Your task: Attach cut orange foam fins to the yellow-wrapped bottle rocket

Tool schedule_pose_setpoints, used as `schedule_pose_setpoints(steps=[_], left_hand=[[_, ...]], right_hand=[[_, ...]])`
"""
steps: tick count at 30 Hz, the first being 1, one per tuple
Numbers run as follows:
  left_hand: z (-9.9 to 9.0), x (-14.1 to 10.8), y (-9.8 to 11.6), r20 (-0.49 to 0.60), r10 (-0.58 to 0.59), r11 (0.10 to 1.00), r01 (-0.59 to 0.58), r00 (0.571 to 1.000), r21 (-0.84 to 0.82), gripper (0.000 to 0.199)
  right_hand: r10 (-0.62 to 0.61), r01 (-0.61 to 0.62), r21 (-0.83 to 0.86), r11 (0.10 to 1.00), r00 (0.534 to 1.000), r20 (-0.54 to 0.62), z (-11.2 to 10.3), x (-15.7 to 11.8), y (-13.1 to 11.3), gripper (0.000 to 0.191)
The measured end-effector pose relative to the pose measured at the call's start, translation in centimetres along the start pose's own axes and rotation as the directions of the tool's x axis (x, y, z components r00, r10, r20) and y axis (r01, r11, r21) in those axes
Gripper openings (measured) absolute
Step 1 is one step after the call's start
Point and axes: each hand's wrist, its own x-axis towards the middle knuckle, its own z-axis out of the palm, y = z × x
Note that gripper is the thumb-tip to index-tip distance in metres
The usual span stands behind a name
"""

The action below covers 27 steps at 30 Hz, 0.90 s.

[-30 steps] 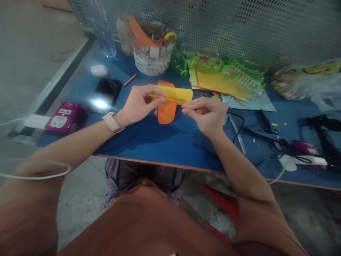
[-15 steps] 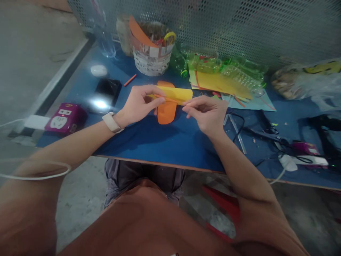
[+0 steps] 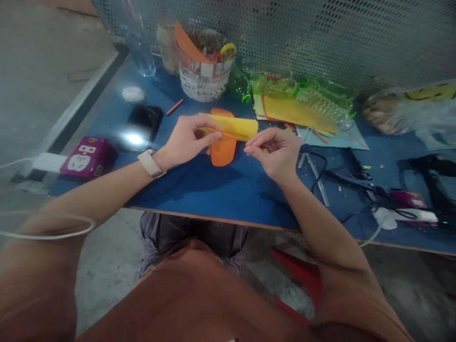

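Note:
A yellow paper roll (image 3: 240,127) lies crosswise over an orange paper piece with rounded ends (image 3: 223,151), above the blue table. My left hand (image 3: 190,140), with a pale watch band at the wrist, grips the left end of the yellow roll between thumb and fingers. Just off the roll's right end is my right hand (image 3: 276,152), its thumb and index finger pinched together. Whatever those fingertips hold, if anything, is too small to make out.
Behind stand a woven basket (image 3: 204,78) and green plastic bottles (image 3: 274,85) over yellow paper sheets (image 3: 292,111). A black phone (image 3: 144,121) and purple power socket (image 3: 87,156) lie left. Cables (image 3: 356,183) spread right, near a clear bag (image 3: 402,109).
My right hand has shifted very slightly left. My left hand and the yellow roll look almost unmoved.

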Motion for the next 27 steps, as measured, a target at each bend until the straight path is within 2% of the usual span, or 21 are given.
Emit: schedule_pose_setpoints(steps=[6, 12, 20, 24, 27], left_hand=[[0.0, -0.1, 0.1, 0.018, 0.033, 0.999, -0.034, 0.999, 0.024, 0.021], [0.1, -0.3, 0.7, 0.085, 0.067, 0.990, -0.077, 0.994, 0.117, 0.021], [0.1, -0.8, 1.2, 0.118, 0.149, 0.957, -0.173, 0.982, 0.232, 0.016], [0.2, -0.8, 1.5, 0.116, 0.179, 0.949, -0.202, 0.977, 0.241, 0.013], [0.3, -0.9, 1.7, 0.120, 0.181, 0.947, -0.206, 0.976, 0.246, 0.013]], right_hand=[[-0.052, 0.052, -0.048, 0.998, 0.999, 0.005, 0.0, 0.0, 0.2, 0.029], [-0.140, 0.158, -0.236, 0.959, 0.986, 0.091, -0.1, 0.1, -0.4, 0.023], [-0.113, 0.158, -0.293, 0.943, 0.980, 0.165, 0.1, 0.0, -0.5, 0.020], [-0.137, 0.183, -0.283, 0.941, 0.975, 0.173, 0.0, 0.1, -0.4, 0.019], [-0.106, 0.154, -0.293, 0.944, 0.979, 0.174, -0.1, 0.1, -0.5, 0.023]])
